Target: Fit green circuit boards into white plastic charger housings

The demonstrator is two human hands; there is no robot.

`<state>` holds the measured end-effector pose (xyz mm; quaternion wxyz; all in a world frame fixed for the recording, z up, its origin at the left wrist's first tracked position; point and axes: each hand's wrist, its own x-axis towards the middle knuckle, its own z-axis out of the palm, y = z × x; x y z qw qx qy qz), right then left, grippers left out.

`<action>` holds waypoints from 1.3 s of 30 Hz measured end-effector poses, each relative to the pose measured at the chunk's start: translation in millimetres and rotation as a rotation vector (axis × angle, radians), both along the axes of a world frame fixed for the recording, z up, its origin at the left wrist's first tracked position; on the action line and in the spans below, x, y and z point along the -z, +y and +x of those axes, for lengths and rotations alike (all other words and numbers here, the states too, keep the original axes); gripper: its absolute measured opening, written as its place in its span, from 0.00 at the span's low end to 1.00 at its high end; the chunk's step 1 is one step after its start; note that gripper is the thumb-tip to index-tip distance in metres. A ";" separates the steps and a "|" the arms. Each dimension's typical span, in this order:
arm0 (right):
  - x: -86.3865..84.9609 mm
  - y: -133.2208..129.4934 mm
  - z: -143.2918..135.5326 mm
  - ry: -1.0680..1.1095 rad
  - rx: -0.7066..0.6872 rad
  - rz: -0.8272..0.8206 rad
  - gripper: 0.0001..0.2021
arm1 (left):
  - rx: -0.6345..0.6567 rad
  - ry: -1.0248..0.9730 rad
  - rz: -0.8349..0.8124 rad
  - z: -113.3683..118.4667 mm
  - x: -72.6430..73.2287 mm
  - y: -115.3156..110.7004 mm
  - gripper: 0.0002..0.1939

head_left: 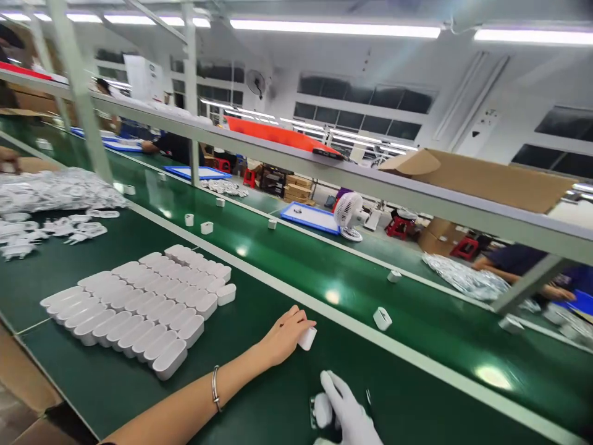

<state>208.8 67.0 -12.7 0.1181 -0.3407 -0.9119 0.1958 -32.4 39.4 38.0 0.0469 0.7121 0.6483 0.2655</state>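
Note:
My left hand, bare with a metal bangle at the wrist, grips a small white oval plastic housing by its end, just above the green tabletop. Below and to the right is my right hand in a white glove, its fingers curled round a small white rounded piece. A small metallic-edged item shows beside that piece; its kind is unclear. A thin dark tool lies right of the glove. Rows of white oval housings stand packed together on the left.
Beyond a pale rail runs a green conveyor belt carrying scattered white housings, one close by. Bagged white parts are heaped at far left. An overhead shelf crosses the view. A white fan and co-workers' arms appear across the belt.

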 end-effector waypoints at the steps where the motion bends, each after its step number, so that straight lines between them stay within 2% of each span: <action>1: -9.5 -0.6 3.8 -0.022 -0.017 -0.071 0.44 | 0.079 -0.030 -0.010 3.6 1.2 -1.4 0.22; 4: -25.5 -2.7 8.6 0.060 -0.071 -0.228 0.42 | 0.197 -0.114 -0.023 8.2 4.0 -3.9 0.21; 8: -19.9 -6.6 1.3 0.319 -0.146 -0.242 0.23 | 0.228 -0.207 -0.063 6.6 5.4 -5.7 0.20; 11: -13.9 -6.7 -4.2 0.408 -0.003 -0.222 0.13 | 0.223 -0.269 -0.153 6.0 2.0 -9.1 0.22; 14: -13.7 -5.1 -5.6 0.482 0.154 -0.281 0.09 | 0.136 -0.315 -0.205 11.3 -0.3 -12.9 0.30; 15: -14.0 -4.6 -5.6 0.509 0.203 -0.291 0.09 | 0.088 -0.354 -0.216 14.4 0.6 -13.3 0.34; 17: -13.3 -3.8 -5.5 0.573 0.288 -0.319 0.12 | -0.006 -0.446 -0.230 21.4 5.6 -11.6 0.34; 20: -7.0 -3.1 -6.4 0.714 0.335 -0.478 0.19 | -0.056 -0.540 -0.220 30.1 17.7 -5.4 0.35; 22: -1.2 -2.1 -7.2 0.810 0.358 -0.595 0.23 | -0.002 -0.586 -0.233 32.8 24.8 -2.5 0.45; 24: 2.9 0.0 -7.7 0.896 0.385 -0.677 0.25 | 0.108 -0.614 -0.268 33.0 29.3 -2.9 0.54; 26: 3.9 3.1 -7.5 0.965 0.410 -0.711 0.27 | 0.222 -0.604 -0.304 32.2 31.5 -5.5 0.53; 28: 2.5 6.4 -7.2 1.019 0.432 -0.702 0.28 | 0.289 -0.577 -0.315 31.9 32.6 -7.5 0.47; 30: 0.8 8.5 -6.9 1.048 0.443 -0.680 0.28 | 0.292 -0.584 -0.329 32.8 33.6 -7.1 0.44; 34: 1.5 5.3 -5.7 1.050 0.447 -0.600 0.26 | 0.264 -0.612 -0.296 36.1 34.6 -3.1 0.46; 39: 5.5 -6.7 -1.2 0.934 0.326 -0.384 0.19 | 0.226 -0.508 -0.226 36.6 30.8 -4.8 0.41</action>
